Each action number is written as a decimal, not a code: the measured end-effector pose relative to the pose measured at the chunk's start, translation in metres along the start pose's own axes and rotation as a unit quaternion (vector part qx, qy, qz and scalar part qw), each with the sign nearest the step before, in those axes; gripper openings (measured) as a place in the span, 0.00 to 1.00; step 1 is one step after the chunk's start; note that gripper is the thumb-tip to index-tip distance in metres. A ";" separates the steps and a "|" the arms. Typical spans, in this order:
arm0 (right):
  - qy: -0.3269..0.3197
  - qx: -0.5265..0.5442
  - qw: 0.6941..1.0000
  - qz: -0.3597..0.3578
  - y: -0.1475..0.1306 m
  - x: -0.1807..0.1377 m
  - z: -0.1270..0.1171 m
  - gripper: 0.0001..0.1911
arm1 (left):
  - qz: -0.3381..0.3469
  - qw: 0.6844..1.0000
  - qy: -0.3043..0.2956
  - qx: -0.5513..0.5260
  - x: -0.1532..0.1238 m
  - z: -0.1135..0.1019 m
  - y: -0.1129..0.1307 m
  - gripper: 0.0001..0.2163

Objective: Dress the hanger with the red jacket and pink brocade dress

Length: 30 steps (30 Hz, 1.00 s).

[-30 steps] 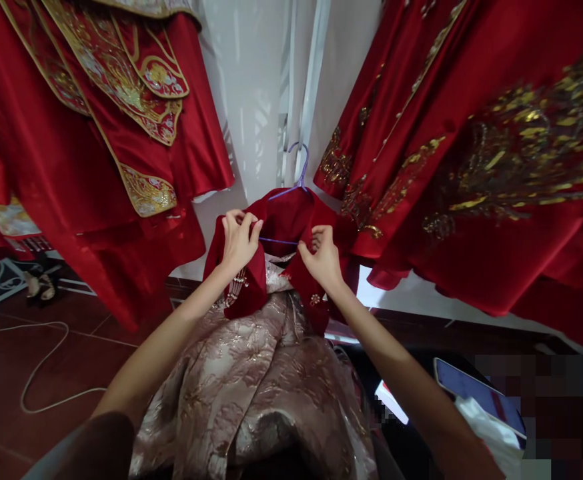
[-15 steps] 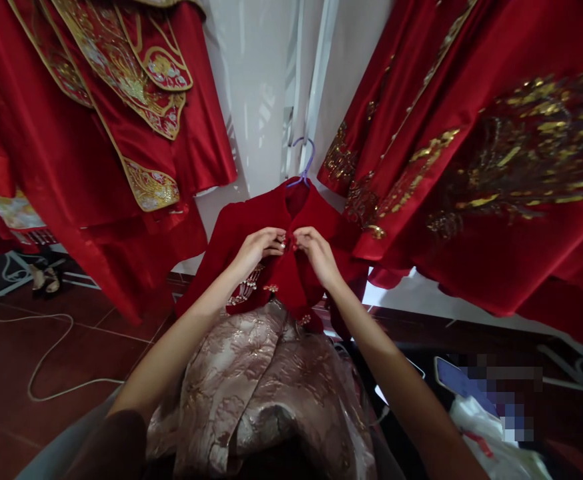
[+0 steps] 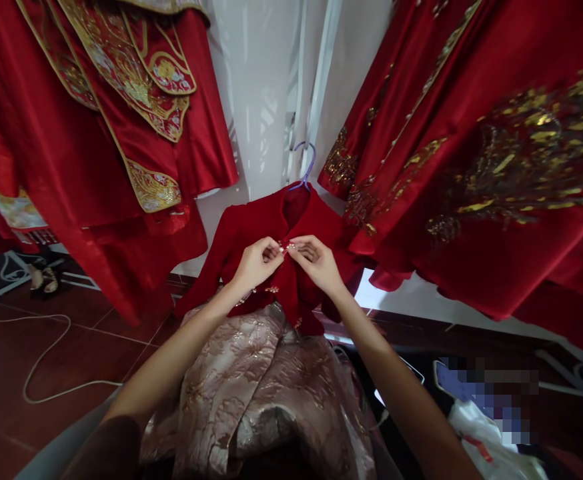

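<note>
A short red jacket [image 3: 254, 217] hangs in front of me on a purple hanger [image 3: 312, 163]. At its front opening, just below the collar, my left hand [image 3: 257, 268] and my right hand [image 3: 319, 267] pinch the two sides of a small beaded clasp [image 3: 285, 246]. Their fingertips meet there, so whether the clasp is fastened cannot be made out. Lower on the front sits another beaded clasp [image 3: 272, 290]. Beaded tassels beside it are mostly behind my left hand and wrist. A pinkish-gold brocade garment [image 3: 251, 347] lies below the jacket, over my lap.
Red embroidered gowns hang on the left [image 3: 156, 160] and right [image 3: 471, 253]. A phone [image 3: 464, 387] and a white plastic bag [image 3: 476, 427] lie at lower right. A pale cable [image 3: 41, 363] curls over the tiled floor, with dark shoes [image 3: 46, 279] farther back.
Both hands have shifted slightly down and turned inward, fingertips now together at the clasp. The collar opening shows more, and the jacket's lower edge has moved a little.
</note>
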State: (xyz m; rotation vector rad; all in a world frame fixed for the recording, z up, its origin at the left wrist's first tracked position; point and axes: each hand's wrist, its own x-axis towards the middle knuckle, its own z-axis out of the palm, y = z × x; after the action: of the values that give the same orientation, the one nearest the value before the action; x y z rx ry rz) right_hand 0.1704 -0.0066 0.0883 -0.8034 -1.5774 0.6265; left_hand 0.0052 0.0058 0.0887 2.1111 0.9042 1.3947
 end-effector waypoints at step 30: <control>0.012 -0.038 0.999 -0.028 -0.005 -0.009 -0.001 0.18 | 0.138 0.960 -0.118 0.212 0.012 -0.016 0.027 0.06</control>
State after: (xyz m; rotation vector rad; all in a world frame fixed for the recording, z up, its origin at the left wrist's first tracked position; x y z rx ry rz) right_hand 0.1709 -0.0165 0.0871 -0.8183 -1.6050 0.5175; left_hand 0.0011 -0.0033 0.1207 2.7496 0.8961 1.1051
